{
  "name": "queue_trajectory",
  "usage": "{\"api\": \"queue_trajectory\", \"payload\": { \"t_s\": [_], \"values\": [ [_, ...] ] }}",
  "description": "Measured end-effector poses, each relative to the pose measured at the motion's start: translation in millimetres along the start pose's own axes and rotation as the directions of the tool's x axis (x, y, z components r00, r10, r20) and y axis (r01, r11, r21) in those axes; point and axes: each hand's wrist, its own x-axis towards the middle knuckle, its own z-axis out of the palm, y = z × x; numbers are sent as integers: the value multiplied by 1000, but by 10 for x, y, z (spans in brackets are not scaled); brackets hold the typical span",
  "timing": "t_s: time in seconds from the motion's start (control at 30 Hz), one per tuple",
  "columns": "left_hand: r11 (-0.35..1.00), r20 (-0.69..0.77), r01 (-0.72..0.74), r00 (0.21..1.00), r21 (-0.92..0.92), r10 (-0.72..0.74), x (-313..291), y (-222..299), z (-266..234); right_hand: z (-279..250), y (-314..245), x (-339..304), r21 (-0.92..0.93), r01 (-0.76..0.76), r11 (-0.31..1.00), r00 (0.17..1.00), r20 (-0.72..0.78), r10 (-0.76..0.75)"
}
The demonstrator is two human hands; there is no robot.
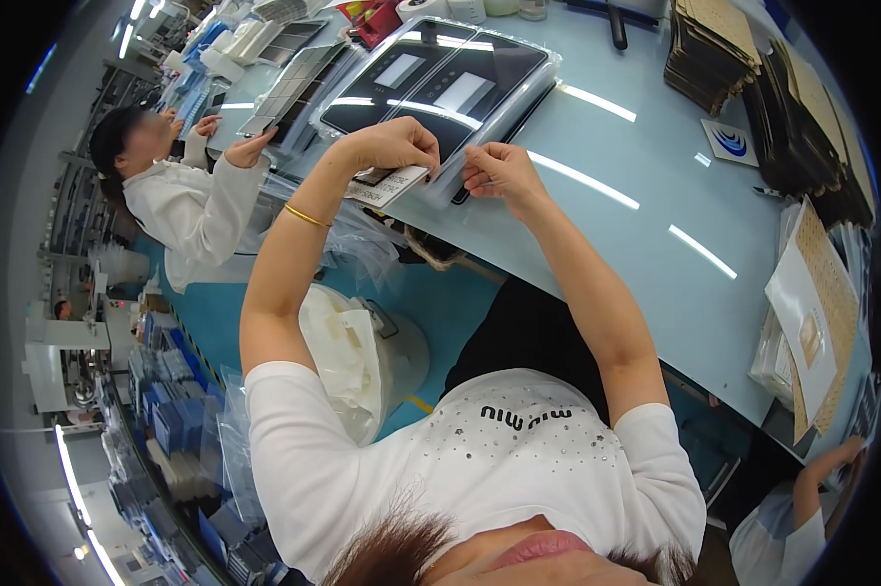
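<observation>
Left hand (396, 145) curling its fingers narrowly above a printed white card (393, 187), right hand (504, 174) bending its fingers nearly together just beside, any grip impossible to tell, card lying by the bench's (596, 230) near edge, black panels (430, 86) resting just beyond.

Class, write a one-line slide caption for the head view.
Left hand at a printed white card, right hand near glossy black panels, over a pale worktable.
</observation>
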Motion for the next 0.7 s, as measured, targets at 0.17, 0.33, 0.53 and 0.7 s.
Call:
{"api": "queue_trajectory", "payload": {
  "t_s": [0.17, 0.33, 0.53, 0.7],
  "values": [
    [1000, -4, 5, 1000, 27, -5, -11, 10, 1, -3, 0, 4, -1, 7, 1000, 1000, 7, -7],
    [988, -68, -93, 993, 120, 101, 28, 88, 32, -2, -24, 5, -30, 5, 1000, 1000, 9, -4],
    [975, -169, -103, 976, 196, 137, 181, 77, 35, -6, -20, 4, -29, 5, 1000, 1000, 28, -4],
    [975, -167, -159, 968, 158, 185, 173, 60, 51, -33, -21, 8, -35, -11, 999, 998, 56, 13]
  ]
}}
